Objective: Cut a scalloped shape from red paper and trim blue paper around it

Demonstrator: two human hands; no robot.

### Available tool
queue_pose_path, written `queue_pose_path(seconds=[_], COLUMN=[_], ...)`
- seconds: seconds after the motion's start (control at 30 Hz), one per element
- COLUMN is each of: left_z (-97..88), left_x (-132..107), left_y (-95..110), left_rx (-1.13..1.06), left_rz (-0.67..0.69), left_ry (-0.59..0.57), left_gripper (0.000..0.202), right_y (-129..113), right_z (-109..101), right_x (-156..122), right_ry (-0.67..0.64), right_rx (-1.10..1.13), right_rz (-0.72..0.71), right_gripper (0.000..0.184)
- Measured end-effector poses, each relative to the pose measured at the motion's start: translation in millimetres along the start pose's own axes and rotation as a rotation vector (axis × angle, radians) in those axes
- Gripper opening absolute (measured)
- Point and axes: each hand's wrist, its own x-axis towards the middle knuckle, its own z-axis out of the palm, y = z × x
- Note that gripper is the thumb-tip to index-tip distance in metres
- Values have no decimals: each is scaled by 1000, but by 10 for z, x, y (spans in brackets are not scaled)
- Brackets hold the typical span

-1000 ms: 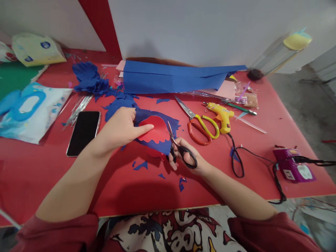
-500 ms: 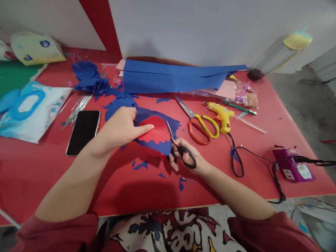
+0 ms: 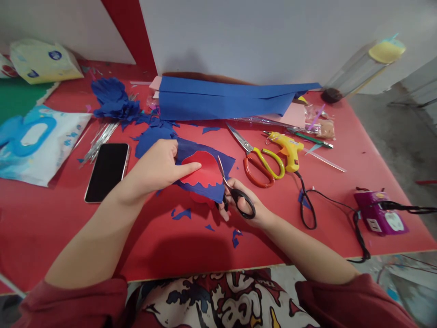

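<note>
My left hand [image 3: 166, 166] pinches a red scallop-edged paper piece [image 3: 205, 172] flat against a strip of blue paper [image 3: 191, 149], thumb on top. The left fingers below are hidden by the paper. My right hand [image 3: 244, 198] grips black-handled scissors [image 3: 241, 203], fingers in the loops. The blades lie over the blue paper along the right edge of the red piece, pointing away from me. Beneath the blue strip, part of another red shape [image 3: 201, 199] shows. Small blue scraps [image 3: 182, 214] lie on the table just below.
Orange-and-yellow-handled scissors [image 3: 258, 165] and a yellow glue gun [image 3: 288, 150] with its cord lie to the right. A phone [image 3: 108, 172] and wipes pack [image 3: 64, 146] are at left. Folded blue paper [image 3: 218, 100] and crumpled blue pieces [image 3: 114, 100] lie behind. A purple box [image 3: 380, 214] sits far right.
The hands, paper and scissors have barely moved. The right-hand fingers under the paper have shifted slightly, and the blue strip's right end has tilted a little. The whole view has drifted slightly.
</note>
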Motion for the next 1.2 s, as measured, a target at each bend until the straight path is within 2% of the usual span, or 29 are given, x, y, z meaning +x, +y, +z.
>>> queue_pose_path(seconds=[0.27,0.5,0.83,1.2], left_z=[11,25,89,98], left_x=[2,-4,37,24], left_y=[4,25,-22,-10], left_rx=[-102,-52,-92,-90], left_rz=[20,-13,97,76], left_ry=[-19,-10,-4,-3], left_gripper=[39,42,31,34], right_y=[-2,-7,-4,-29], right_z=[31,32,51,48], right_x=[21,10,12,13], right_ry=[5,42,81,92], right_rx=[26,3,-45,-50], right_rz=[-19,20,-7,23], right_gripper=[37,42,41,44])
